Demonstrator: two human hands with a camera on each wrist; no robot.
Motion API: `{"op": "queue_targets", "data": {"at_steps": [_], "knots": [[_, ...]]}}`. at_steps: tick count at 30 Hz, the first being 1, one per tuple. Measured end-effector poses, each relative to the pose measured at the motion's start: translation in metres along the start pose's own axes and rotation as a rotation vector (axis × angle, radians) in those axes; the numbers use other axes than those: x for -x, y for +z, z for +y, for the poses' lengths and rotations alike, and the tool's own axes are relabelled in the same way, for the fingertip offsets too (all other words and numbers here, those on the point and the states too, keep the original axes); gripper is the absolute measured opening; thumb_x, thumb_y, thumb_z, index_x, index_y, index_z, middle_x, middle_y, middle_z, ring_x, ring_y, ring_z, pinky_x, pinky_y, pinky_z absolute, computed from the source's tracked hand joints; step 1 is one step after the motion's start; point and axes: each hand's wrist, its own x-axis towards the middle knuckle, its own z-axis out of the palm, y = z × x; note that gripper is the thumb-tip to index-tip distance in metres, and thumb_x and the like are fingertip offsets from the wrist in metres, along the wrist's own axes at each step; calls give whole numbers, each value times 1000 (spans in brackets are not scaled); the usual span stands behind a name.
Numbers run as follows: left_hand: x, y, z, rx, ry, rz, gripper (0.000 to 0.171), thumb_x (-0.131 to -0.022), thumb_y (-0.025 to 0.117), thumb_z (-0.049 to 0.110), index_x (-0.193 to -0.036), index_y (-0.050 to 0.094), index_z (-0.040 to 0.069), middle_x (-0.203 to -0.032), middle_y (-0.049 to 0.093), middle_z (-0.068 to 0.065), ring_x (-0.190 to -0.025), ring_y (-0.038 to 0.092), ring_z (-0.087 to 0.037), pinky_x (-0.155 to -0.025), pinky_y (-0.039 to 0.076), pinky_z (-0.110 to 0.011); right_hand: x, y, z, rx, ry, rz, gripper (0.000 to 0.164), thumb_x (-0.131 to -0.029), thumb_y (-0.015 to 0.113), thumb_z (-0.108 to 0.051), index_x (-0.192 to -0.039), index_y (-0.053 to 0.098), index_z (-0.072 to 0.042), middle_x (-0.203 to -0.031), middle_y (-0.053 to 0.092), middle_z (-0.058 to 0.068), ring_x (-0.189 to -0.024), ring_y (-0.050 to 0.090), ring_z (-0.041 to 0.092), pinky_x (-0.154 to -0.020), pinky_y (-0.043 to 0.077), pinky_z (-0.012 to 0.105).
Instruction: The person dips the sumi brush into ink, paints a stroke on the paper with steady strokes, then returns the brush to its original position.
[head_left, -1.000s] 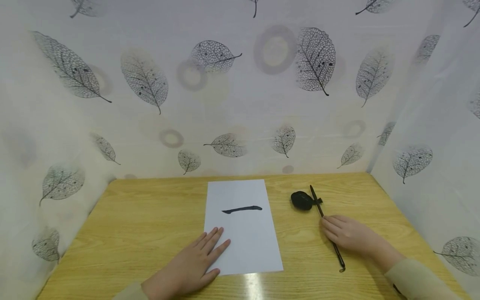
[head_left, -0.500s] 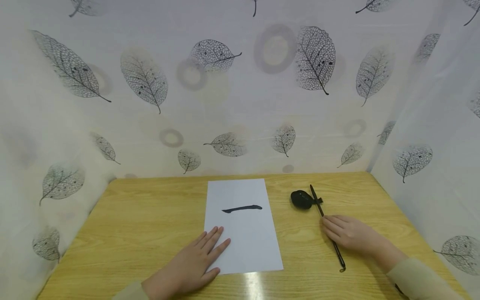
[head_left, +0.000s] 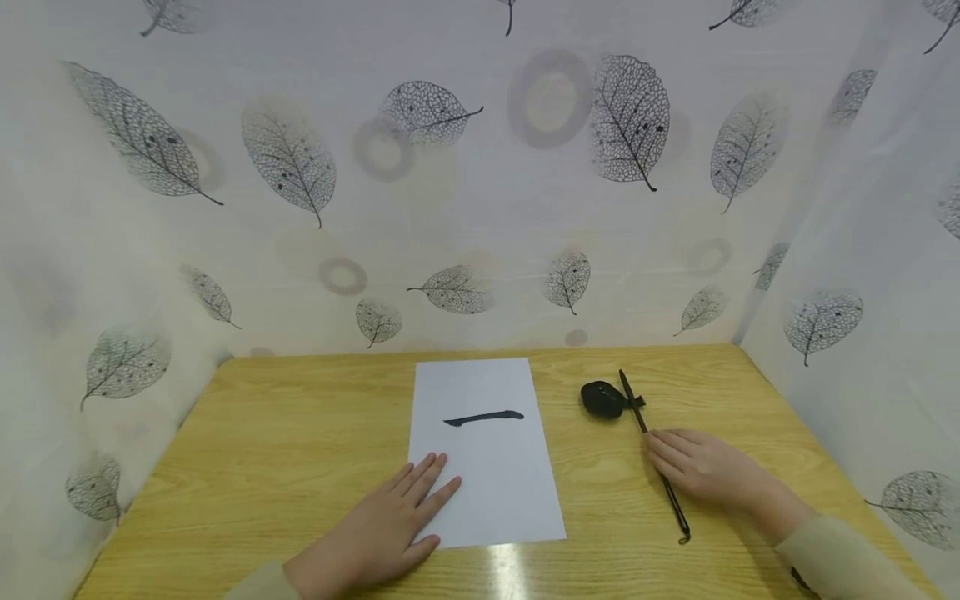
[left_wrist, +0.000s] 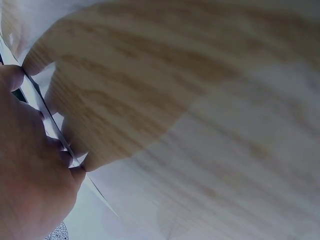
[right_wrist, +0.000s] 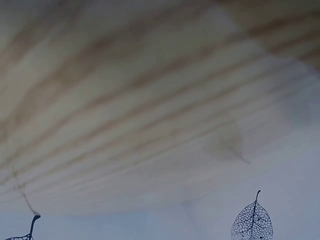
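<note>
My left hand (head_left: 386, 521) lies with fingers spread over the lower left part of a white sheet of paper (head_left: 498, 492). In the left wrist view, that hand (left_wrist: 35, 165) shows at the left edge, with its fingertips down on the sheet. A single black horizontal stroke (head_left: 483, 418) crosses the upper half of the sheet. On the right, my right hand (head_left: 705, 469) holds a dark writing brush (head_left: 675, 504) by the middle of its handle, the thumb hidden. The brush's upper part crosses a small tab beside a glossy black rounded object (head_left: 602, 400). The right wrist view shows no hand.
A wood-grain table (head_left: 300, 442) carries everything. White curtains (head_left: 480, 200) printed with leaves stand behind it and along both sides. The black rounded object sits between the paper and the brush. A loop hangs at the brush's near end.
</note>
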Motion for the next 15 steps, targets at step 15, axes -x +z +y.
{"op": "queue_targets", "data": {"at_steps": [15], "knots": [[0,2,-2,-21,29,47,67,-110,45,50,-168,34,18,-175,27,-18,-162,31,-34,-129,36,-51,1,0,2,3,-26,52,52,-115,22,-3,-107,73,0,-104,81,16,-91,78,24,-77,64,37]]}}
